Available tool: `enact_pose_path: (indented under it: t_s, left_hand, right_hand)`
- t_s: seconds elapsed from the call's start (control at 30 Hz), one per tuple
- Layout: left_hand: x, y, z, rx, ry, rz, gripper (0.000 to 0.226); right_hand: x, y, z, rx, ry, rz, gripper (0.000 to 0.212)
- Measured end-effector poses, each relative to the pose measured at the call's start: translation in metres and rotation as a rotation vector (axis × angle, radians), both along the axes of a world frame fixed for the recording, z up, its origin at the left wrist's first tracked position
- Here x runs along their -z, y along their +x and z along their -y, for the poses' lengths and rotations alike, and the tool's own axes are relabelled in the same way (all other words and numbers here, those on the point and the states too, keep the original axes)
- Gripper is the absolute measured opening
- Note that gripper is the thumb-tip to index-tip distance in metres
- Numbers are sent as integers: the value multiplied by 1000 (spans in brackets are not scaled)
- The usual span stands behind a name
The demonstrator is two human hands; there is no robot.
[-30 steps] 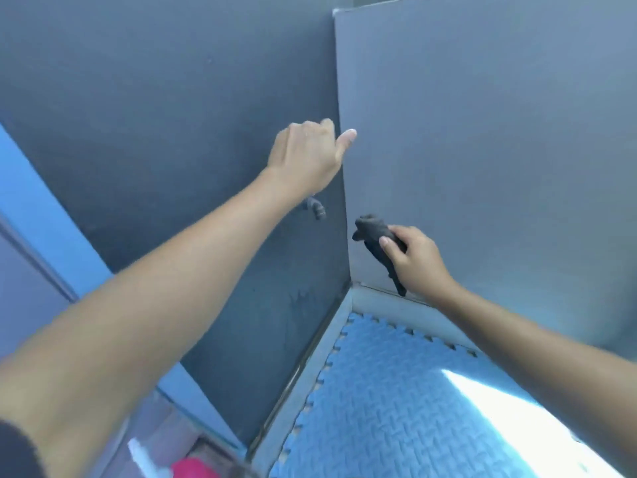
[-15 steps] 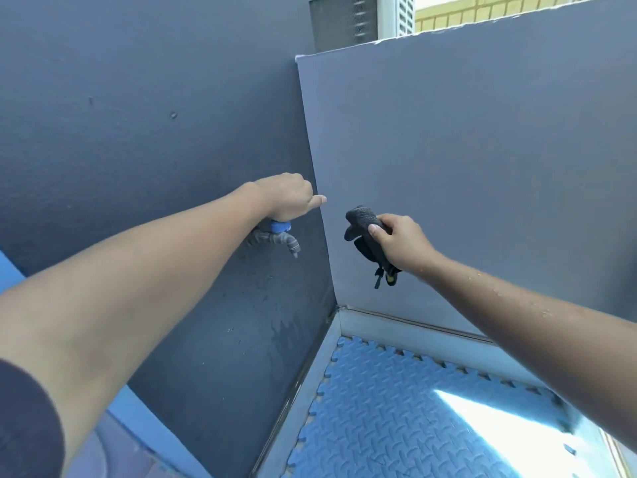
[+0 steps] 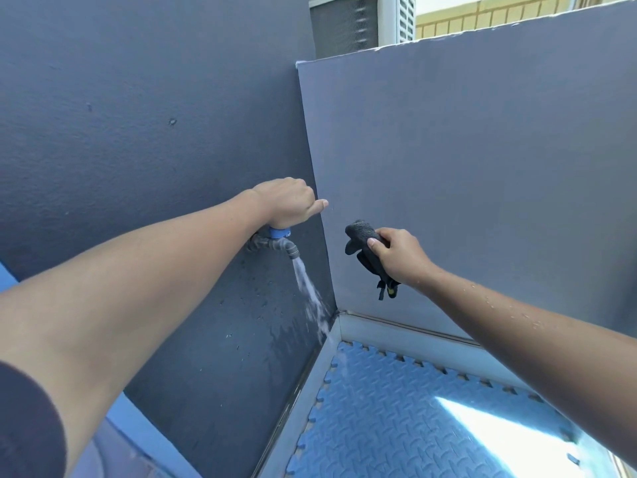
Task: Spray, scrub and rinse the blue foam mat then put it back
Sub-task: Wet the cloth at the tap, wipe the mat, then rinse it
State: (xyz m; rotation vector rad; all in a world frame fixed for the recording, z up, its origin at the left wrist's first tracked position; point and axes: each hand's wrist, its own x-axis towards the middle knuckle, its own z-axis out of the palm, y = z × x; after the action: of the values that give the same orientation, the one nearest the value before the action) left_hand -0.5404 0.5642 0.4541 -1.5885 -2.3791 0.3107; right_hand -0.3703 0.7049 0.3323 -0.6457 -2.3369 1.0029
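Left hand (image 3: 287,201) on running tap (image 3: 275,243), corner-tight beside mat (image 3: 396,408) edge.

Meeting at a corner: dark grey wall (image 3: 138,132), paler panel (image 3: 482,167). Peeking above, yellow brick (image 3: 482,19) and white louvred shutter (image 3: 401,17).

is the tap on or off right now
On. A stream of water runs from the tap spout down toward the corner by the blue foam mat, while the left hand grips its blue handle.
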Motion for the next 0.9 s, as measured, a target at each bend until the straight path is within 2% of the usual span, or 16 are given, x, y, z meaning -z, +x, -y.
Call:
enact_pose_path:
  t_s: [0.33,0.9]
  left_hand:
    - [1,0,-1,14,-5,-34,65]
    - [4,2,0,-73,60,35,63]
  right_hand:
    - [0,-5,0,-23,15,4,19]
    - [1,-11,7,-65,42,3,23]
